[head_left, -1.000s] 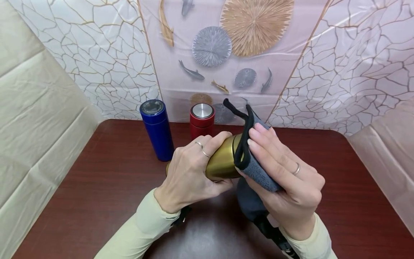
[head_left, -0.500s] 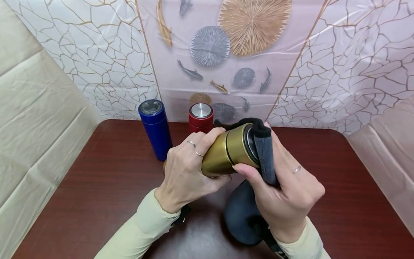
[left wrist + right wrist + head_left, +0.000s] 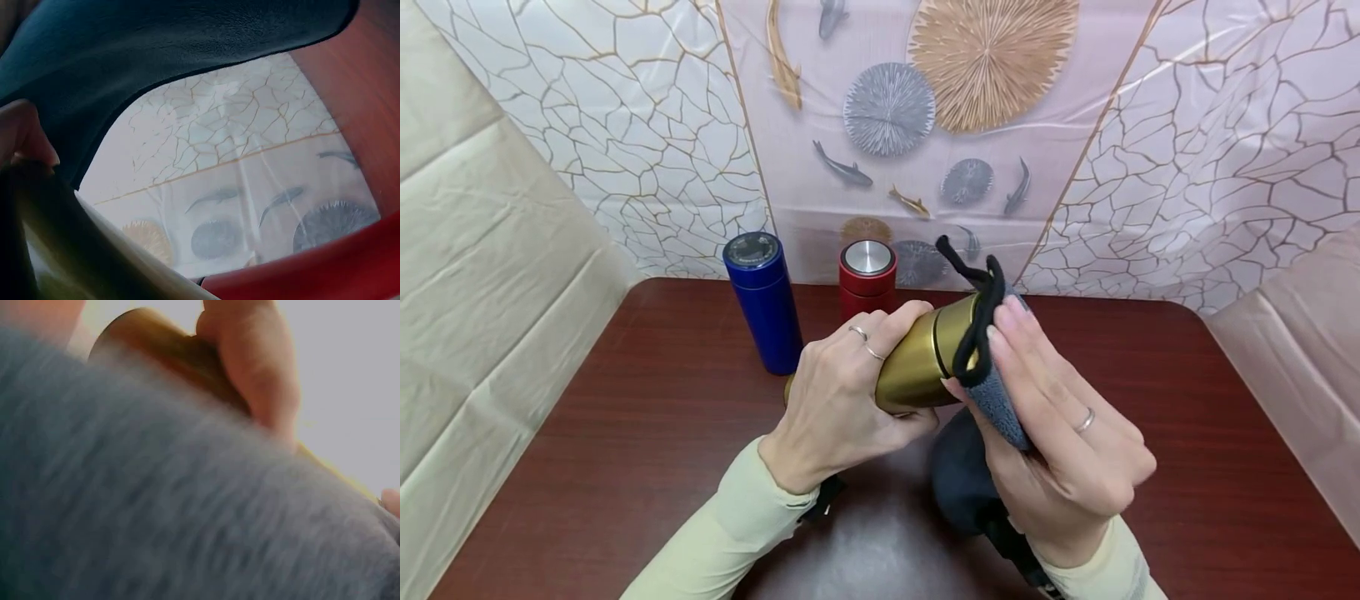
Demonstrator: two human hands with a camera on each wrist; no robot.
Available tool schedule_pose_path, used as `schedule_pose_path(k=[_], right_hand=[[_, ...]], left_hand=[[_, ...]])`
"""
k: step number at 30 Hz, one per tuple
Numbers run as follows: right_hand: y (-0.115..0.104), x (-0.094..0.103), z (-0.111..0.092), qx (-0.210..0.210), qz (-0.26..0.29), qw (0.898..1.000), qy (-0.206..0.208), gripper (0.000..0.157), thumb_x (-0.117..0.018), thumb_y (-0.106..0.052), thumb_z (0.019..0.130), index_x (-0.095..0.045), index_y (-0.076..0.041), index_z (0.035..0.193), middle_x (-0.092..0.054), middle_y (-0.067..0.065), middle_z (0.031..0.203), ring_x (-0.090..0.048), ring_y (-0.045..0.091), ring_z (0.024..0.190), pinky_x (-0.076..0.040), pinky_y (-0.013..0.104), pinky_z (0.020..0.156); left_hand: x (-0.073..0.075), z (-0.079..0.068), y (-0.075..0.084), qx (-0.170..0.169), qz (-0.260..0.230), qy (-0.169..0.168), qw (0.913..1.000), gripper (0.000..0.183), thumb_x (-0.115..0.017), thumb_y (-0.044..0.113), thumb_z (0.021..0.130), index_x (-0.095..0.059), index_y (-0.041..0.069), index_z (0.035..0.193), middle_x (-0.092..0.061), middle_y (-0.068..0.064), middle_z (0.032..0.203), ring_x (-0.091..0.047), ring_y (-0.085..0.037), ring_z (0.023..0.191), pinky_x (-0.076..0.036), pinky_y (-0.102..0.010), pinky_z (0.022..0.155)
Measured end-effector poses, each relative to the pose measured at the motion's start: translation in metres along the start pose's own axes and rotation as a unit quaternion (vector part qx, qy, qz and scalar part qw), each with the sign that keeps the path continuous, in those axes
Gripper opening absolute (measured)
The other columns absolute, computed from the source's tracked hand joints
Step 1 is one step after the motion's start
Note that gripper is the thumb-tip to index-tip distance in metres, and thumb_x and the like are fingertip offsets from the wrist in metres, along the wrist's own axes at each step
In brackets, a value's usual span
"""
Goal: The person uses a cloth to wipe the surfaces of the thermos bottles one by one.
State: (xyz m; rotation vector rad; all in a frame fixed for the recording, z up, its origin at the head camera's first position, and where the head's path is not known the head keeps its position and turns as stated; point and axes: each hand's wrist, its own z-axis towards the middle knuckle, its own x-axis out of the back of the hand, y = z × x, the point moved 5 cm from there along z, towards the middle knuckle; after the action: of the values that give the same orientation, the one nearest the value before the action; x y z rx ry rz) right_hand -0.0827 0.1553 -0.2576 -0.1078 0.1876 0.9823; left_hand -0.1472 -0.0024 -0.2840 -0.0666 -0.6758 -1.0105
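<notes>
A gold thermos bottle [image 3: 913,367] is held tilted above the table, its lid end to the right. My left hand [image 3: 850,392] grips it round the body. With my right hand [image 3: 1067,442] I hold a grey cloth [image 3: 1000,412] with black edging against the lid, covering the lid's end. Part of the cloth hangs below, under the right hand. In the left wrist view the cloth [image 3: 187,44] spreads dark across the top, over the gold bottle [image 3: 62,244]. Blurred cloth [image 3: 156,487] fills most of the right wrist view, hiding the right fingers.
A blue thermos bottle [image 3: 765,312] stands upright at the back left of the brown table [image 3: 625,433]. Beside it stands a red thermos bottle [image 3: 868,283], partly hidden behind the left hand. A patterned backdrop [image 3: 887,183] rises at the table's far edge.
Half a second ago the cloth lay against the lid's flat end, with the lid's side bare. Now it wraps the lid's side again. The left hand has hardly moved.
</notes>
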Motion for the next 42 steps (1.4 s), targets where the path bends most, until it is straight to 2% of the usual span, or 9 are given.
schedule_pose_path(k=[7, 10, 17, 22, 28, 34, 36, 38, 42], right_hand=[[0.005, -0.004, 0.018, -0.075, 0.065, 0.981, -0.164, 0.04, -0.079, -0.017, 0.09, -0.071, 0.015, 0.112, -0.07, 0.032, 0.116, -0.068, 0.046, 0.115, -0.051, 0.049, 0.107], [0.006, -0.003, 0.02, -0.105, 0.055, 0.974, -0.192, 0.05, -0.077, -0.027, 0.092, -0.068, 0.014, 0.119, -0.069, 0.031, 0.122, -0.067, 0.043, 0.118, -0.051, 0.042, 0.109], [0.005, 0.002, 0.008, -0.121, -0.069, 0.983, -0.121, 0.059, -0.082, -0.047, 0.083, -0.076, 0.004, 0.112, -0.076, 0.02, 0.11, -0.077, 0.027, 0.096, -0.055, 0.019, 0.094], [-0.002, 0.005, 0.003, -0.075, -0.106, 0.991, -0.015, 0.051, -0.093, -0.035, 0.072, -0.079, 0.007, 0.097, -0.077, 0.023, 0.098, -0.078, 0.034, 0.088, -0.06, 0.026, 0.087], [-0.005, 0.004, 0.001, -0.024, -0.088, 0.995, 0.038, 0.043, -0.096, -0.022, 0.064, -0.079, 0.01, 0.086, -0.075, 0.029, 0.091, -0.076, 0.04, 0.084, -0.061, 0.04, 0.083], [0.009, 0.002, 0.007, -0.088, 0.024, 0.995, 0.044, 0.044, -0.094, -0.014, 0.068, -0.074, 0.019, 0.089, -0.071, 0.036, 0.095, -0.075, 0.044, 0.091, -0.061, 0.043, 0.087], [0.014, 0.007, 0.009, -0.118, 0.061, 0.988, 0.077, 0.046, -0.094, -0.011, 0.068, -0.071, 0.024, 0.086, -0.069, 0.039, 0.092, -0.075, 0.046, 0.09, -0.061, 0.044, 0.085], [0.018, 0.013, 0.01, -0.148, 0.04, 0.983, 0.1, 0.044, -0.093, -0.014, 0.071, -0.071, 0.023, 0.081, -0.07, 0.036, 0.082, -0.078, 0.036, 0.08, -0.062, 0.034, 0.08], [0.027, 0.022, 0.009, -0.239, -0.091, 0.965, 0.066, 0.042, -0.085, -0.019, 0.084, -0.067, 0.011, 0.06, -0.059, 0.003, 0.051, -0.055, 0.001, 0.052, -0.038, 0.011, 0.056]], left_hand=[[0.002, 0.0, 0.003, -0.049, 0.011, -0.008, 0.9987, 0.082, -0.086, 0.036, 0.063, -0.056, 0.016, 0.136, -0.065, 0.0, 0.091, -0.059, -0.012, 0.076, -0.054, -0.028, 0.063], [0.002, 0.0, 0.004, -0.056, 0.011, -0.008, 0.9984, 0.082, -0.086, 0.036, 0.063, -0.055, 0.015, 0.137, -0.065, 0.0, 0.091, -0.058, -0.012, 0.075, -0.054, -0.027, 0.062], [0.011, 0.004, 0.001, -0.03, 0.024, 0.031, 0.9988, 0.079, -0.086, 0.033, 0.062, -0.059, 0.017, 0.135, -0.065, 0.0, 0.09, -0.061, -0.013, 0.08, -0.055, -0.03, 0.063], [0.01, 0.005, 0.001, -0.023, 0.026, 0.025, 0.9991, 0.077, -0.084, 0.03, 0.063, -0.059, 0.017, 0.135, -0.064, 0.001, 0.089, -0.06, -0.013, 0.08, -0.054, -0.029, 0.061], [0.007, 0.006, 0.002, -0.018, 0.03, 0.01, 0.9993, 0.077, -0.082, 0.028, 0.063, -0.058, 0.018, 0.136, -0.063, 0.002, 0.09, -0.058, -0.013, 0.079, -0.052, -0.029, 0.06], [0.005, 0.005, -0.006, 0.034, -0.059, 0.002, 0.9977, 0.082, -0.082, 0.02, 0.065, -0.051, 0.012, 0.141, -0.068, -0.001, 0.107, -0.062, -0.013, 0.09, -0.054, -0.028, 0.074], [0.007, 0.006, -0.01, 0.059, -0.122, 0.016, 0.9906, 0.081, -0.086, 0.019, 0.067, -0.051, 0.008, 0.14, -0.068, -0.004, 0.116, -0.065, -0.014, 0.097, -0.055, -0.029, 0.083], [0.01, 0.008, -0.014, 0.089, -0.205, 0.036, 0.9742, 0.082, -0.089, 0.016, 0.068, -0.049, 0.005, 0.139, -0.067, -0.006, 0.122, -0.066, -0.016, 0.103, -0.055, -0.03, 0.09], [0.02, 0.01, -0.019, 0.128, -0.362, 0.088, 0.9191, 0.076, -0.091, 0.002, 0.068, -0.051, 0.004, 0.133, -0.066, -0.01, 0.122, -0.066, -0.024, 0.106, -0.056, -0.038, 0.094]])
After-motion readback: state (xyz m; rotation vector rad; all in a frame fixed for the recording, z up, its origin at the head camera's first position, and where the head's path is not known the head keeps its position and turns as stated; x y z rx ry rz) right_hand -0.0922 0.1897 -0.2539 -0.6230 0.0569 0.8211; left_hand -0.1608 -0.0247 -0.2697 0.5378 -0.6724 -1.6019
